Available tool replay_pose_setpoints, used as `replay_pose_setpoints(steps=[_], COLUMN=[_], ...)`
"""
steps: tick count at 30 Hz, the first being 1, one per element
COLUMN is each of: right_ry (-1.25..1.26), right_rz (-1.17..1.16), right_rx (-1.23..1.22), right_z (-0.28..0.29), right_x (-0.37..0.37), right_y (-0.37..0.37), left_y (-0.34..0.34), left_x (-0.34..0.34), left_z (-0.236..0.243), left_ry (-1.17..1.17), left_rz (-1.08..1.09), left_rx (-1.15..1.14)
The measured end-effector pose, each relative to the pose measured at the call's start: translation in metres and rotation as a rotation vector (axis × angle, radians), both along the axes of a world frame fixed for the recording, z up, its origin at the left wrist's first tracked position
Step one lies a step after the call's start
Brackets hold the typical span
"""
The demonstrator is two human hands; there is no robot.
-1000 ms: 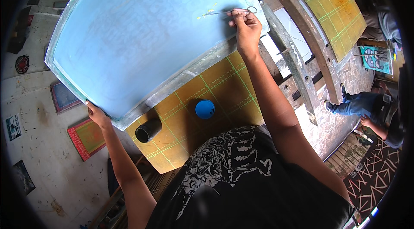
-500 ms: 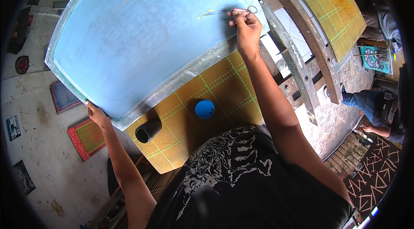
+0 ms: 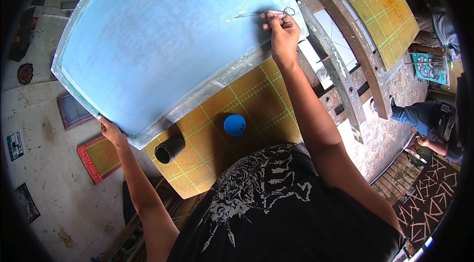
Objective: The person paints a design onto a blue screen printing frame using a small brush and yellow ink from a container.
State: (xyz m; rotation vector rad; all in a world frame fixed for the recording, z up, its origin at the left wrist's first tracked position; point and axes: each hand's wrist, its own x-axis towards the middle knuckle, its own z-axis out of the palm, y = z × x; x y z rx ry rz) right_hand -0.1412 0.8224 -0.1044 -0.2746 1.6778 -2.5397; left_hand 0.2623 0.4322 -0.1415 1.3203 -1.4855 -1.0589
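a large pale-blue mesh printing screen in a grey metal frame (image 3: 163, 40) is propped over a yellow gridded board (image 3: 242, 114). its lower left corner is gripped by the left hand (image 3: 111, 132). a thin metal-handled brush (image 3: 256, 14) is pinched in the right hand (image 3: 282, 27), its tip on the mesh by yellow flecks. spot touch-up seems under way; light, steady strokes are called for next.

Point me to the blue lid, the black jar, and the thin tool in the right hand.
blue lid (image 3: 234, 125), head view, centre of its round top.
black jar (image 3: 169, 149), head view, on its dark open mouth.
thin tool (image 3: 254, 14), head view, mid-shaft, left of the right hand (image 3: 281, 30).
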Motion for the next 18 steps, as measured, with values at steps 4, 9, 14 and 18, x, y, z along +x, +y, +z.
replay_pose_setpoints(steps=[4, 9, 14, 18], right_ry=[0.001, -0.011, -0.004, 0.010], right_rz=[-0.006, -0.006, 0.006, 0.015], right_rx=[-0.002, -0.005, -0.001, 0.002], right_z=[0.0000, 0.0009, 0.0023, 0.0013], right_x=[0.0001, 0.0002, 0.0010, 0.0002], right_y=[0.0007, 0.0003, -0.0007, -0.0005], left_y=[0.0006, 0.0013, -0.0003, 0.0010], left_x=[-0.0001, -0.0011, 0.0004, -0.0011], left_z=[0.0003, 0.0015, 0.0007, 0.0011], left_ry=[0.009, 0.007, -0.007, -0.011], left_rz=[-0.011, 0.004, 0.012, 0.007], left_rx=[0.004, 0.029, 0.020, 0.005])
